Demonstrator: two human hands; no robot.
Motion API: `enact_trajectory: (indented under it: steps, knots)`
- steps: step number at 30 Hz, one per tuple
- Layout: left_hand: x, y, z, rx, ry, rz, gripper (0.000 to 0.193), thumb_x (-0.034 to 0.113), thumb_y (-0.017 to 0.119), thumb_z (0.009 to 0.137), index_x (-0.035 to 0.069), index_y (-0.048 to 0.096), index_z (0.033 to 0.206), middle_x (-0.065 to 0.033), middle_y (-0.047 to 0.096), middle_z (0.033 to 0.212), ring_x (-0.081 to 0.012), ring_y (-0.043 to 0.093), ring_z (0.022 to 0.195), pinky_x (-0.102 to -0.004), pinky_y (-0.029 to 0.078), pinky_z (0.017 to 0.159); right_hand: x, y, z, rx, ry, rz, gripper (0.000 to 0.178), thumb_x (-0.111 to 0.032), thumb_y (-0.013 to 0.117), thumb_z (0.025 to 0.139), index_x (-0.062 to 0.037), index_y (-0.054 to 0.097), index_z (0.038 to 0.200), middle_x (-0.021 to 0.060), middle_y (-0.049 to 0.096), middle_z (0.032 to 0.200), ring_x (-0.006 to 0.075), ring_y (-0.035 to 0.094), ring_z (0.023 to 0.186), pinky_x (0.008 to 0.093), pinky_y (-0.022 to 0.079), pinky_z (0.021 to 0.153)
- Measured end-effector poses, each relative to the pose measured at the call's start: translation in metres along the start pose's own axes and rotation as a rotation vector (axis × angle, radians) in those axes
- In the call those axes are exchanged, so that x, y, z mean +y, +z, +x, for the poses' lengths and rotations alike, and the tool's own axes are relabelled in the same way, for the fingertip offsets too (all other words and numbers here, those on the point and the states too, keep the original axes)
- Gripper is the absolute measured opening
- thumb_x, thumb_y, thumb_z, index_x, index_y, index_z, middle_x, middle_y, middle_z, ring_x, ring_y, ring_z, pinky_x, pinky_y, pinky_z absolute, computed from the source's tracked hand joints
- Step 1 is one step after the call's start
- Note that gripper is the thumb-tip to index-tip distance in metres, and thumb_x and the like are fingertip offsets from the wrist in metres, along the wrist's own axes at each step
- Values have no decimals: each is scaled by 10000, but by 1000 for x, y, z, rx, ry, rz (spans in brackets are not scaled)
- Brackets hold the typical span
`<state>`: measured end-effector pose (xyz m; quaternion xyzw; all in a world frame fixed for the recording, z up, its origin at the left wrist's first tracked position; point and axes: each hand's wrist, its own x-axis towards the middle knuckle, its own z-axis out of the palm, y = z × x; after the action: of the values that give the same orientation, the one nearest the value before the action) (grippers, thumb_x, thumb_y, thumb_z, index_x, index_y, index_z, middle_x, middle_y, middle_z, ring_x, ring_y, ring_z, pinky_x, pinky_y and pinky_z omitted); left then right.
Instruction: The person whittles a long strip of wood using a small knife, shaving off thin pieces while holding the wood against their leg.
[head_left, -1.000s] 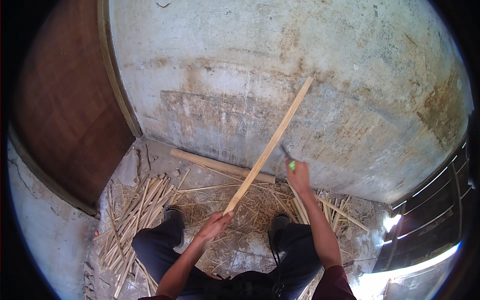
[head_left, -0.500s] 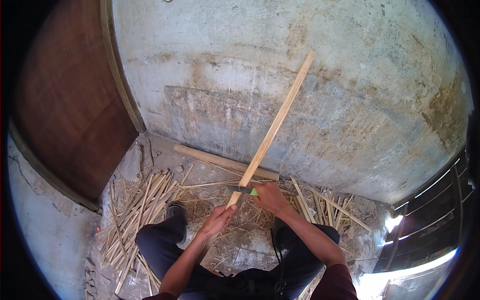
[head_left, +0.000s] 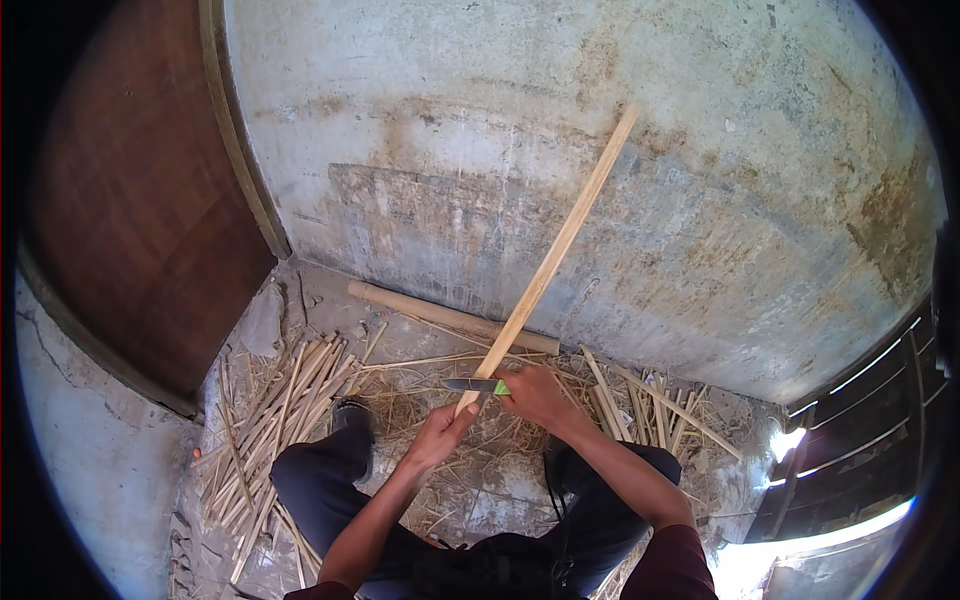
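Both hands are busy: the left hand point(head_left: 442, 435) is closed round the lower end of a long, flat, pale tan wooden strip point(head_left: 558, 248), and the right hand point(head_left: 535, 395) grips a short knife with a dark blade and bright green handle point(head_left: 484, 385). The blade lies across the strip just above the left hand's fingers. The strip slants up and away to the right, ahead of the person; I can't tell whether its far tip touches the stained, whitish plaster wall point(head_left: 450, 110).

Below, the person's legs in dark trousers point(head_left: 325, 480) are spread apart. A heap of thin, pale sticks point(head_left: 265, 440) lies on the floor by the left leg, with more pale sticks point(head_left: 660, 420) to the right, beyond the right forearm. A thick, round, tan pole point(head_left: 440, 315) rests along the foot of the wall.
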<state>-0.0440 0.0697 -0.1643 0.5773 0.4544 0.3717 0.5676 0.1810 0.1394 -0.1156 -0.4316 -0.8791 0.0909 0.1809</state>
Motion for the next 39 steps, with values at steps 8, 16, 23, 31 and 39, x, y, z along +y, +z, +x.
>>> enact_trajectory:
  steps: [8,16,23,31,39]
  knots:
    - [-7,0,4,52,-30,101,454,412,536,1140,93,534,816,83,415,651,-45,380,585,-295,317,513,7,4,2,13,37,23,343,-173,719,831,-74,761,1157,195,730,771,399,734,729,515,590,676]
    - [6,2,1,119,-37,128,526,430,542,1130,14,558,809,42,388,638,-94,364,608,-353,325,532,16,-21,13,29,133,3,416,-127,694,792,-89,779,1198,249,698,744,434,710,733,536,576,709]
    - [-5,-3,13,75,-38,72,520,421,549,1130,36,540,781,47,399,640,-81,372,604,-340,319,527,35,1,12,37,173,-69,466,-157,745,816,-121,743,1281,226,732,803,423,731,763,520,595,726]
    - [-10,-3,6,44,-47,43,539,422,547,1131,47,517,745,57,396,627,-74,371,588,-338,314,511,32,-25,14,69,52,-50,459,-84,690,793,-124,773,1242,211,714,758,420,717,732,521,582,699]
    - [-15,6,-1,-6,-47,69,522,418,552,1131,49,530,762,61,382,638,-73,370,602,-330,316,516,115,-58,18,486,531,139,237,-172,665,959,30,729,854,286,679,755,476,687,726,527,529,675]
